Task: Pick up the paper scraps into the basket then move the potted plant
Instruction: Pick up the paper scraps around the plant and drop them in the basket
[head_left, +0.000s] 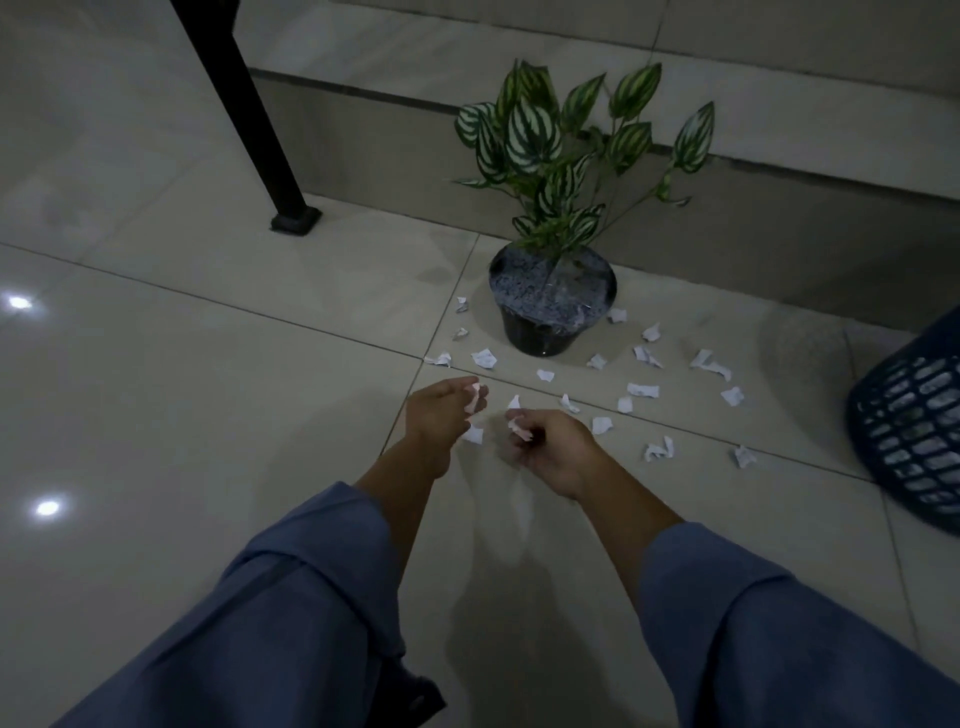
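**Small scraps, slick tiles, and a long carry to the basket**

Both hands reach low in the centre of the frame. The left hand (441, 410) pinches a white scrap at its curled fingertips, and the right hand (550, 447) has its fingers curled round another. Many more paper scraps (643, 389) lie scattered in an arc in front of the potted plant (553, 306), at centre right. The dark lattice basket (909, 415) sits at the right edge, well apart from both hands.

The likely slip is dropping pieces: light pinches on tiny, crumpled paper could let go when more are gathered or during the carry across to the basket. Scraps just beside the pot could be missed under the leaves, and a reach there might knock the plant.

The glossy pale tiled floor (208, 389) mirrors two ceiling lights (47, 507) at lower left. The room is dim. A black furniture leg (244, 114) stands upper left, and a raised tiled ledge (779, 208) runs behind the plant.
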